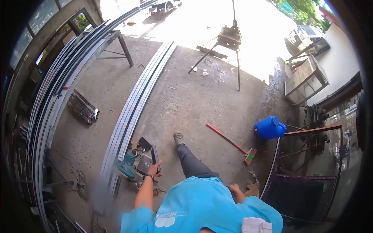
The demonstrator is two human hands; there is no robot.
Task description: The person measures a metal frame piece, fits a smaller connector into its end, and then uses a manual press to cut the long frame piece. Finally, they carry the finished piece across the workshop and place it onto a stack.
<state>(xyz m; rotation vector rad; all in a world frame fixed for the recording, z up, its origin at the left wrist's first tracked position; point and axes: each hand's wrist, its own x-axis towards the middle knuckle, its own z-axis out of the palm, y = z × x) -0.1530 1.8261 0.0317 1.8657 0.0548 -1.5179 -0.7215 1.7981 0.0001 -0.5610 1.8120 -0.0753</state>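
Saw (125, 167) rests on the floor (186, 93) at the left side of the body, just beside long bars (128, 112); these lie flat and side by side, I judge because such length is steadier when the floor carries it all. Left hand (154, 170) reaches down to the near end of a black bar (155, 154) next to the saw, its fingers partly spread; things are small and crowded there, so I cannot tell if it grips the bar or only touches it. Right hand (234, 189) is near the waist with fingers curled, probably for balance; whether it holds something, I cannot tell. One shoe (178, 137) is set forward, likely to support the lean; broom (227, 138) lies well apart from the saw, its head near a jug (268, 128).
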